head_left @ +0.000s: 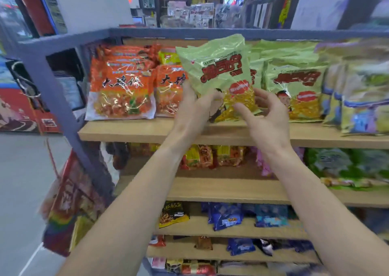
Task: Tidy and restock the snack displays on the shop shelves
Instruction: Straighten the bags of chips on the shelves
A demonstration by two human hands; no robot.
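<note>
A pale green snack bag (pixel 219 69) with red lettering is held upright above the top wooden shelf (pixel 147 131). My left hand (pixel 193 105) grips its lower left corner, thumb over the front. My right hand (pixel 267 115) hovers at the bag's lower right edge with fingers spread and loosely bent; contact is unclear. More green bags of the same kind (pixel 294 90) stand on the shelf just behind and to the right. Orange snack bags (pixel 122 86) stand at the shelf's left.
Blue-and-green bags (pixel 362 103) crowd the shelf's right end. Lower shelves (pixel 221 189) carry small red, yellow, blue and black packets. A grey metal frame post (pixel 52 90) bounds the left side, with red hanging bags (pixel 69 202) on it. Grey floor lies left.
</note>
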